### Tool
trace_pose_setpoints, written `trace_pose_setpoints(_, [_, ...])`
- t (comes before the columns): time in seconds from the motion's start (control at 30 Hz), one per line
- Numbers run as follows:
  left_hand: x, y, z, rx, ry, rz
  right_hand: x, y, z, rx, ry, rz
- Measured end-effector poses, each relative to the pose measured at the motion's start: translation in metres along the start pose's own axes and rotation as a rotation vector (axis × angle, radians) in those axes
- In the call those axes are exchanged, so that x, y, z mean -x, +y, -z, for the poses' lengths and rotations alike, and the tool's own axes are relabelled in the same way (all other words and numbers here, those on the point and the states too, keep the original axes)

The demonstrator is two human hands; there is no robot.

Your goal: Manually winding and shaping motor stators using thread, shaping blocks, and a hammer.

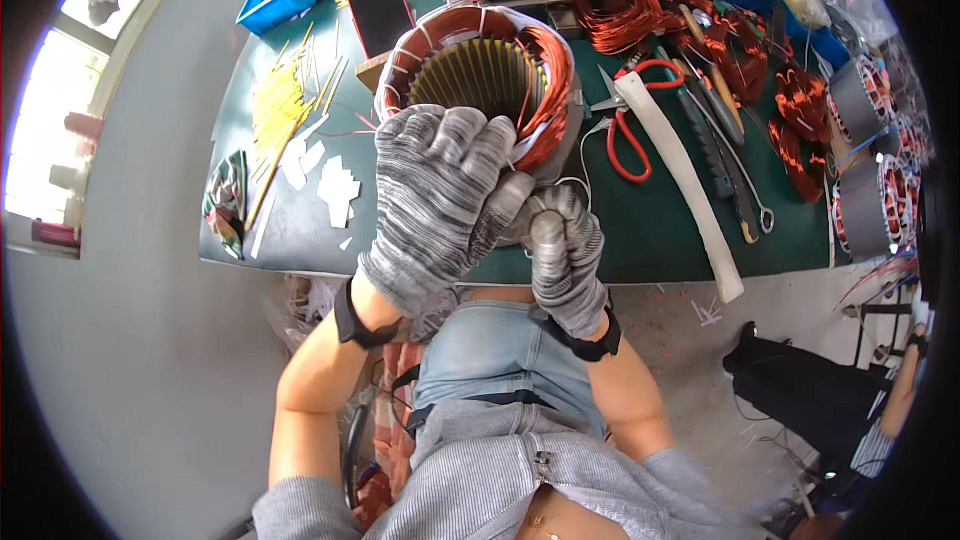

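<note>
A motor stator (pixel 480 73) stands in front of me at the table's near side, its toothed bore facing up. Copper windings (pixel 546 90) ring its top, with white lacing around them. My left hand (pixel 435 195), in a grey striped glove, has its fingers bent over the near rim and grips the windings there. The gloved right hand (pixel 566 255) is closed in a pinch just below the rim, close to the left thumb. A thin white cord (pixel 584 155) runs down the stator's right side to the right fingers; its end is hidden.
Red-handled scissors (pixel 630 145), a white strip (pixel 680 185) and several hand tools (pixel 715 105) lie right of the stator. Yellow strips (pixel 280 100) and white paper pieces (pixel 338 190) are at left. Behind are a phone (pixel 377 8) and copper coils (pixel 615 5). Another person (pixel 900 380) is at far right.
</note>
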State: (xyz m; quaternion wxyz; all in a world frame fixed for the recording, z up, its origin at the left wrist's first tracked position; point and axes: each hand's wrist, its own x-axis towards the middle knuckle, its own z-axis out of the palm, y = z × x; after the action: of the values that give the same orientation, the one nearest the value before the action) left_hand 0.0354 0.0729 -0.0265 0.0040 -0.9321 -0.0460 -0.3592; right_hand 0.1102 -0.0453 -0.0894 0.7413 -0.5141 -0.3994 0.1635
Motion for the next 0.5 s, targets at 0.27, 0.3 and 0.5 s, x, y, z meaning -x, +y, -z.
trace_pose_setpoints(0.27, [-0.006,0.001,0.002,0.069,-0.071,0.063,0.0,-0.014,0.01,-0.107,-0.12,-0.109])
trace_pose_setpoints(0.3, [-0.006,0.002,0.006,0.044,-0.082,0.054,0.001,-0.014,0.008,-0.078,-0.114,-0.08])
trace_pose_setpoints(0.5, [-0.006,0.006,0.023,-0.044,-0.296,0.123,-0.007,-0.038,0.017,-1.046,-0.044,-0.695])
